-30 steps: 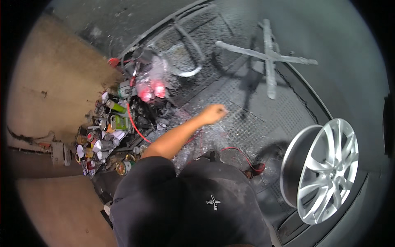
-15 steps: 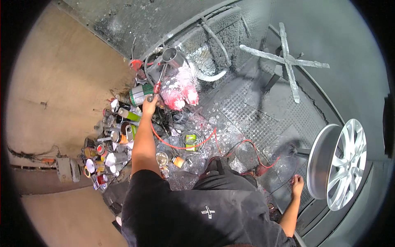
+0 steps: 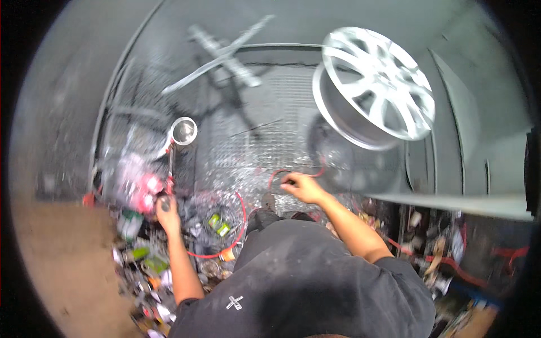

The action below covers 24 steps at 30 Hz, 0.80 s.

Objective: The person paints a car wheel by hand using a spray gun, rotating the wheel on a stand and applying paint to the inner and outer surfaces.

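Note:
My left hand (image 3: 167,213) is closed round the lower end of a red and silver spray gun (image 3: 171,163). An open metal cup (image 3: 184,131) tops the gun, its mouth facing me. A thin red hose (image 3: 244,217) curves across the floor below the gun. In front of my body, my right hand (image 3: 304,188) has its fingers curled together; whether the dark spot at the fingertips is a held thing is unclear. Farther off at the right, a silver alloy wheel rim (image 3: 380,84) is raised on a stand, tilted, its spokes showing.
An X-shaped, paint-crusted stand (image 3: 225,53) rises at the far left. Pink-stained wrapping (image 3: 138,183) lies beside the gun. Several cans and cups (image 3: 143,262) crowd the floor at the left, with a green can (image 3: 218,224) nearer my feet. More clutter (image 3: 439,248) lies behind a pale panel edge (image 3: 456,204).
My view has swung to the right, so the wheel and X-shaped stand appear farther left. The spray gun stays in my left hand. My right hand has come in front of my body.

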Each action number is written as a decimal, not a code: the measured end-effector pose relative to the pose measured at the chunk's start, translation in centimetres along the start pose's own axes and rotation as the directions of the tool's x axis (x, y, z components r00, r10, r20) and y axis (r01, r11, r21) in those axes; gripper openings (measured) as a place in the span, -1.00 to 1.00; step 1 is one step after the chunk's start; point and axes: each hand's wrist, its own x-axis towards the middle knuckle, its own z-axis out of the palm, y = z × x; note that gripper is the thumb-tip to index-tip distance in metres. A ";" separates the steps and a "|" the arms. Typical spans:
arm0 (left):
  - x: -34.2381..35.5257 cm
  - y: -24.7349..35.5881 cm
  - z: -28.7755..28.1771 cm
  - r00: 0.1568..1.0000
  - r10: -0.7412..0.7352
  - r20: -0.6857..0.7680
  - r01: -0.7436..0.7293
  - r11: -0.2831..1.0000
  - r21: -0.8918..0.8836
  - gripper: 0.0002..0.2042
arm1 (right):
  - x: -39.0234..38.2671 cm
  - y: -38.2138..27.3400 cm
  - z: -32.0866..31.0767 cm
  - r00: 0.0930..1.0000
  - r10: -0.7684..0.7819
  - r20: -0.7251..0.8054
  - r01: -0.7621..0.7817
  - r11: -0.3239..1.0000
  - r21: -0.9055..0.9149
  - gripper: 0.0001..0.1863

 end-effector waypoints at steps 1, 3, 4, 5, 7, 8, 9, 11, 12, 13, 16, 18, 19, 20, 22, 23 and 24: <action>-1.5 -1.0 2.7 0.992 0.028 0.124 -0.035 0.998 0.055 -0.83 | -0.1 1.1 0.1 0.997 -0.082 0.005 0.083 0.995 -0.048 -0.68; -6.0 2.8 9.6 0.955 0.001 0.295 -0.020 0.998 0.062 -0.83 | -1.2 1.7 -0.6 0.993 -0.112 -0.037 0.112 0.994 0.013 -0.59; -8.3 5.0 12.4 0.911 0.034 0.412 -0.027 0.999 -0.023 -0.81 | -2.2 1.2 -1.3 0.990 -0.085 -0.115 0.089 0.995 0.033 -0.52; -10.7 6.0 15.0 0.856 -0.076 0.512 0.101 0.995 -0.021 -0.78 | -3.2 1.0 -2.0 0.982 -0.064 -0.179 0.074 0.996 0.052 -0.44; -15.4 10.1 19.7 0.743 -0.016 0.669 0.081 0.995 -0.066 -0.74 | -4.8 3.5 -2.2 0.897 -0.003 -0.443 0.020 0.999 0.034 -0.39; -17.8 10.6 22.1 0.676 -0.027 0.737 0.133 0.987 -0.086 -0.72 | -5.3 4.6 -2.2 0.774 0.025 -0.632 -0.022 1.000 0.013 -0.33; -20.1 13.7 23.9 0.630 0.033 0.776 0.070 0.993 -0.099 -0.70 | -6.6 4.9 -3.6 0.761 0.034 -0.648 -0.025 0.999 0.022 -0.33; -24.2 16.9 26.9 0.509 0.118 0.852 0.061 0.983 -0.172 -0.65 | -9.5 4.7 -7.8 0.611 0.197 -0.767 -0.052 0.976 0.209 -0.31; -26.3 18.3 28.4 0.463 0.179 0.868 0.043 0.974 -0.224 -0.61 | -10.9 5.6 -9.6 0.516 0.251 -0.819 -0.051 0.963 0.263 -0.29; -28.5 20.8 29.3 0.389 0.184 0.902 0.121 0.961 -0.249 -0.60 | -12.1 7.6 -11.0 0.403 0.241 -0.883 -0.053 0.969 0.241 -0.26; -34.5 23.7 32.8 0.315 0.321 0.893 0.137 0.916 -0.378 -0.53 | -15.7 11.1 -15.2 0.196 0.245 -0.950 0.067 0.963 0.262 -0.40; -36.9 26.4 34.0 0.254 0.437 0.863 0.092 0.877 -0.471 -0.51 | -18.5 9.6 -18.7 0.158 0.310 -0.937 0.206 0.918 0.339 -0.46; -37.6 28.0 34.6 0.132 0.346 0.929 0.219 0.904 -0.368 -0.51 | -20.1 9.0 -20.3 0.140 0.293 -0.946 0.208 0.925 0.317 -0.49; -38.4 28.7 35.5 0.050 0.333 0.942 0.308 0.892 -0.332 -0.49 | -21.5 8.1 -21.6 0.135 0.274 -0.952 0.179 0.938 0.296 -0.54; -38.6 30.4 36.3 -0.017 0.324 0.946 0.391 0.873 -0.292 -0.47 | -23.9 7.5 -24.2 0.146 0.277 -0.950 0.036 0.958 0.285 -0.66; -38.6 31.7 36.0 -0.070 0.369 0.927 0.309 0.891 -0.332 -0.41 | -24.5 8.9 -25.2 0.151 0.265 -0.952 0.045 0.961 0.274 -0.71; -38.4 33.2 35.7 -0.128 0.410 0.903 0.227 0.899 -0.375 -0.35 | -25.3 8.2 -26.2 0.130 0.201 -0.971 0.042 0.977 0.207 -0.73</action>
